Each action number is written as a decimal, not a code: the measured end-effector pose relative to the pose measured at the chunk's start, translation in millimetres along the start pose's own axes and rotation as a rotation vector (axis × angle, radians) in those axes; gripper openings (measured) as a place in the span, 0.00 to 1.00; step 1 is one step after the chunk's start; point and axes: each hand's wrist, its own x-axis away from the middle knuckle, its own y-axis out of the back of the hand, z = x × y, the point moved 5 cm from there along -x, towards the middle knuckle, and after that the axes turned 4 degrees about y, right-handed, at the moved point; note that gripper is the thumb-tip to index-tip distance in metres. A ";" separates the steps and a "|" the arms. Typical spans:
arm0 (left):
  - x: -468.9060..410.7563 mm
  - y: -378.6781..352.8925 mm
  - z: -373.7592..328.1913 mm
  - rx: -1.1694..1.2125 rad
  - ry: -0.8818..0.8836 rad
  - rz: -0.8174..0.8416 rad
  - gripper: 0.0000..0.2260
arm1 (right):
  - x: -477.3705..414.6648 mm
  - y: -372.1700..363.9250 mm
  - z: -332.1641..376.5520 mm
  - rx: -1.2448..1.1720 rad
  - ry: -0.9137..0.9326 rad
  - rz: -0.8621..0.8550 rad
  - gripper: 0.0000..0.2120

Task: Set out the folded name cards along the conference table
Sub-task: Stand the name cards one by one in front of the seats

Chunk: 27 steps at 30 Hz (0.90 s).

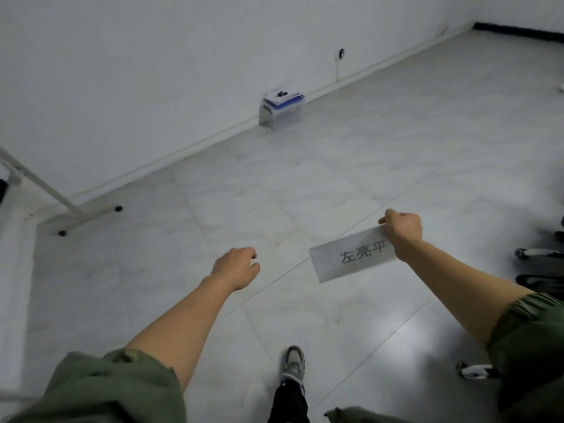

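Observation:
A white folded name card [351,257] with dark printed characters hangs over the tiled floor, right of centre. My right hand [401,228] pinches its upper right corner. My left hand [236,267] is stretched forward to the left of the card, apart from it, fingers loosely curled and holding nothing. Both sleeves are green and pushed up. No conference table top shows, except perhaps a white edge [12,270] at the far left.
A white metal leg frame [70,209] with black feet stands at the left by the wall. A small box with blue and white papers [282,109] sits against the baseboard. Chair casters [537,254] show at the right edge. My shoe [293,364] is on the glossy tiles below.

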 end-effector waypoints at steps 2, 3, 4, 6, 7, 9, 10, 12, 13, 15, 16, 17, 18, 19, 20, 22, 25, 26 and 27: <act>-50.7 18.1 -13.7 -0.022 -0.048 0.023 0.18 | -35.3 -2.5 12.7 -0.017 -0.034 -0.062 0.12; -76.0 28.4 -21.7 -0.038 -0.072 0.033 0.18 | -52.6 -2.3 20.7 -0.039 -0.049 -0.095 0.12; -98.6 38.7 -29.9 -0.061 -0.092 0.035 0.18 | -66.7 -1.0 28.6 -0.049 -0.069 -0.118 0.12; -151.8 63.7 -54.8 -0.085 -0.143 0.030 0.18 | -103.0 4.8 46.7 -0.093 -0.103 -0.180 0.12; -182.0 76.4 -75.0 -0.103 -0.182 0.037 0.18 | -123.6 10.9 55.0 -0.114 -0.129 -0.219 0.12; -226.1 89.1 -111.1 -0.134 -0.247 0.049 0.18 | -154.6 25.0 64.4 -0.137 -0.168 -0.283 0.12; -247.1 93.5 -131.8 -0.148 -0.275 0.059 0.18 | -171.8 33.9 67.5 -0.153 -0.185 -0.311 0.12; -283.0 99.8 -173.8 -0.172 -0.334 0.078 0.18 | -203.3 50.0 71.0 -0.162 -0.207 -0.364 0.13; -300.4 99.8 -194.9 -0.173 -0.364 0.083 0.18 | -221.7 57.6 70.2 -0.171 -0.225 -0.394 0.13; -338.5 100.3 -244.6 -0.197 -0.420 0.109 0.18 | -265.3 73.6 69.1 -0.176 -0.258 -0.439 0.13; -358.3 102.3 -271.8 -0.209 -0.441 0.117 0.18 | -289.8 82.4 69.4 -0.175 -0.277 -0.445 0.13; -374.1 101.8 -291.4 -0.206 -0.453 0.116 0.18 | -311.0 89.8 67.1 -0.197 -0.295 -0.467 0.13; -393.7 105.1 -317.7 -0.221 -0.463 0.121 0.18 | -337.6 100.0 69.6 -0.205 -0.318 -0.472 0.13; -402.7 106.8 -330.4 -0.220 -0.469 0.131 0.18 | -352.3 104.4 69.6 -0.211 -0.324 -0.481 0.14; -420.6 111.7 -353.4 -0.234 -0.477 0.142 0.19 | -375.5 113.5 75.1 -0.212 -0.329 -0.483 0.14; -458.7 124.9 -404.9 -0.239 -0.490 0.135 0.19 | -425.4 137.2 90.7 -0.238 -0.323 -0.494 0.14; -494.9 145.9 -463.2 -0.221 -0.532 0.113 0.18 | -474.8 166.3 112.5 -0.244 -0.321 -0.541 0.14; -511.0 148.8 -488.8 -0.224 -0.549 0.121 0.18 | -495.5 178.8 120.4 -0.235 -0.324 -0.549 0.14; -525.6 151.4 -508.4 -0.215 -0.556 0.120 0.18 | -514.0 188.0 126.6 -0.242 -0.316 -0.563 0.14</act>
